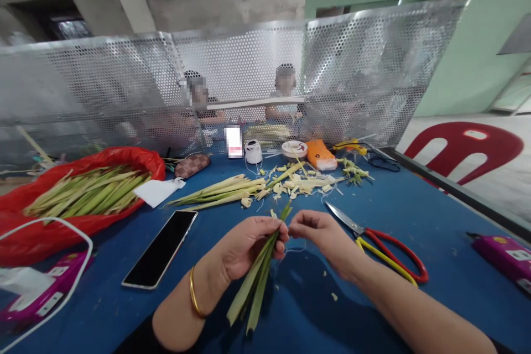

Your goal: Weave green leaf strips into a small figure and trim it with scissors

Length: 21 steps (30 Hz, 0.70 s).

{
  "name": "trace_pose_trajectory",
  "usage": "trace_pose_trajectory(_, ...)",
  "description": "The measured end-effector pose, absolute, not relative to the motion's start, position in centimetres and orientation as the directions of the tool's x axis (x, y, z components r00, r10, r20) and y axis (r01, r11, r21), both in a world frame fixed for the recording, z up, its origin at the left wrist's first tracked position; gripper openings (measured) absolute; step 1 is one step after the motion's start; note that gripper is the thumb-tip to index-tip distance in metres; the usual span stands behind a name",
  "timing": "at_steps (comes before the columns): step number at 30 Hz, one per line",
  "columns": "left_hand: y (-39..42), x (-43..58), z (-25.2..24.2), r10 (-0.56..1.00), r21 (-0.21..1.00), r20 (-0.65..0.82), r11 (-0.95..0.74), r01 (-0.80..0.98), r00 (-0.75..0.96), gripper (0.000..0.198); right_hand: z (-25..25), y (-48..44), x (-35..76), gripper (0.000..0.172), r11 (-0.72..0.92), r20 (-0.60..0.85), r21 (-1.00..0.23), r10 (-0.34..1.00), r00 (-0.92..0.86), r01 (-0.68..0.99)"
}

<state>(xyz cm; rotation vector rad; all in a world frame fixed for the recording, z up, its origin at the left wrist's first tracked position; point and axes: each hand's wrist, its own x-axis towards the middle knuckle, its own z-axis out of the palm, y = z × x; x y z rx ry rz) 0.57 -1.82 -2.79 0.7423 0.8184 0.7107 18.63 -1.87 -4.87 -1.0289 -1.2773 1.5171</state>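
A small bundle of green leaf strips (pixel 259 279) is pinched in my left hand (pixel 253 240), its long ends fanning down toward me. Close beside the bundle's top, my right hand (pixel 317 229) has thumb and fingertips pressed together. A thin pale thread (pixel 296 249) loops below those fingertips, and they seem to grip it. Right of my right hand lie large scissors (pixel 373 238) with red and yellow handles. Beyond both hands is a pile of pale green leaf stalks (pixel 219 191) with cut scraps (pixel 307 183).
A red plastic bag (pixel 153 163) of leaf strips and a phone (pixel 160 251) lie left. Farther back are a thread spool (pixel 253 152), tape roll (pixel 294 149) and orange packet (pixel 320 155). A perforated metal screen (pixel 244 66) separates two people. Purple power strips (pixel 504 254) lie at both sides.
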Motion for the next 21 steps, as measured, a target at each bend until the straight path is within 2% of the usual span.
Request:
trace_pose_trajectory(4, -2.1, 1.3, -2.9, 0.848, 0.863, -0.370, 0.465, -0.199, 0.379, 0.019, -4.8, -1.5, 19.3, 0.027, -0.236, -0.118, -0.903, 0.939, -0.323, -0.359)
trace_pose_trajectory(6, -2.4, 1.6, -2.7, 0.871, 0.887, -0.350, 0.427, -0.177, 0.346, 0.019, -4.8, -1.3, 19.5, 0.027, -0.336, -0.169, -0.840, 0.908, -0.384, -0.425)
trace_pose_trajectory(9, -2.8, 2.0, -2.3, 0.890, 0.905, -0.328, 0.392, -0.163, 0.316, 0.020, -4.7, -1.2, 19.7, 0.023, -0.439, -0.217, -0.790, 0.853, -0.475, -0.428)
trace_pose_trajectory(11, -3.0, 2.1, -2.0, 0.901, 0.914, -0.312, 0.371, -0.164, 0.300, 0.019, -4.6, -1.2, 19.7, 0.022, -0.424, -0.221, -0.824, 0.852, -0.475, -0.377)
trace_pose_trajectory(13, -2.9, 2.1, -1.8, 0.924, 0.935, -0.273, 0.320, -0.152, 0.266, 0.019, -4.4, -1.2, 19.7, 0.023, -0.288, -0.172, -0.915, 0.912, -0.372, -0.283)
trace_pose_trajectory(16, -2.8, 2.0, -1.5, 0.974, 0.983, -0.152, 0.166, -0.075, 0.168, 0.025, -4.2, -1.3, 19.6, 0.023, 0.069, 0.069, -0.998, 0.983, -0.170, -0.004)
trace_pose_trajectory(19, -2.7, 1.8, -1.2, 0.994, 0.989, 0.028, -0.043, 0.142, 0.103, 0.027, -4.3, -1.7, 19.7, 0.021, 0.334, 0.309, -0.900, 0.942, -0.130, 0.281)
trace_pose_trajectory(21, -2.8, 1.6, -1.1, 0.979, 0.924, 0.168, -0.199, 0.327, 0.118, 0.025, -4.3, -2.0, 19.9, 0.019, 0.437, 0.411, -0.807, 0.899, -0.152, 0.397)
